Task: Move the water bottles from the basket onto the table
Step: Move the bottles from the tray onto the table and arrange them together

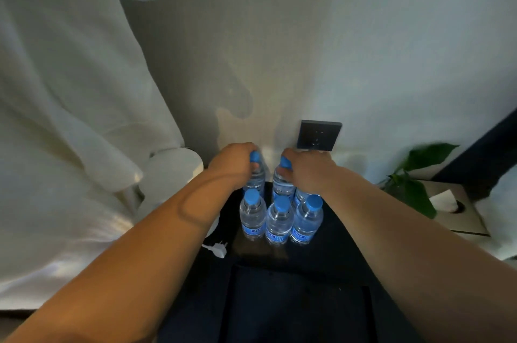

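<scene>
Dark desk [335,247] set vs. a pale wall, carrying six small water bottles in two rows of three, all upright w/ blue caps. Front-left bottle [252,216], front-middle bottle [279,223] and front-right bottle [307,221] stand shoulder to shoulder, blue labels facing out. Behind them, the left hand [235,160] has its grip on the cap of the back-left bottle [257,179], the right hand [307,172] on the back-middle bottle [282,184]. Back-right bottle [300,197] is mostly hidden. White plug [218,249] lies at the desk's L edge.
</scene>
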`<state>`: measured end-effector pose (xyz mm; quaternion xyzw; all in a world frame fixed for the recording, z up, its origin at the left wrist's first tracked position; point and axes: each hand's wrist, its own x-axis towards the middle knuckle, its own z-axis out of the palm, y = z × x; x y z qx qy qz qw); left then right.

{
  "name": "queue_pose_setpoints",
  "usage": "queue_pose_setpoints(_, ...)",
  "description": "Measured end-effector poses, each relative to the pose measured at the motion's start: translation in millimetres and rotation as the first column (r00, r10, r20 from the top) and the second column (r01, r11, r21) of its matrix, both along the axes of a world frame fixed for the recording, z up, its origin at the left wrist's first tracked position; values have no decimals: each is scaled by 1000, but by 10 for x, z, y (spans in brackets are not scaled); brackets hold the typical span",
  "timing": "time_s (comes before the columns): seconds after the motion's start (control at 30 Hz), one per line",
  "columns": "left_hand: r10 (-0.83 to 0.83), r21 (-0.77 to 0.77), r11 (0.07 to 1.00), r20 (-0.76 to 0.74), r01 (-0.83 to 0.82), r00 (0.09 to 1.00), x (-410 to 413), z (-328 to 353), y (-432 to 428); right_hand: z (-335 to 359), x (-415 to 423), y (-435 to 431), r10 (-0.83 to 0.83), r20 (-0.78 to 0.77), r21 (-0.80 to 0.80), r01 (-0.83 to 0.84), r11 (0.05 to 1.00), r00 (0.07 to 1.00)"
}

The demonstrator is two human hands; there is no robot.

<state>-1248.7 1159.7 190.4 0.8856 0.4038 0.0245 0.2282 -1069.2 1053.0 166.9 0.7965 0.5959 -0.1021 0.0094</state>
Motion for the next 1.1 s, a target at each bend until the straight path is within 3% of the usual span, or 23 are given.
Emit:
queue_pose_setpoints(0.1,-13,-16,1000,5,14,1000,43,-12,24,-39,58,-24,16,-82,-3,-16,1000,997)
queue_pose_setpoints(0.47,-93,-91,992,-38,89,995,166,38,105,-211,156,8,47,-64,113,-39,993,997)
queue_pose_setpoints(0.73,18,-71,997,-24,-20,1000,205,107,88,-282,177,22,66,-64,166,-55,985,996)
queue_pose_setpoints(1.1,-97,-115,989,-32,93,995,184,72,94,-252,154,-5,56,-56,175,-46,983,997)
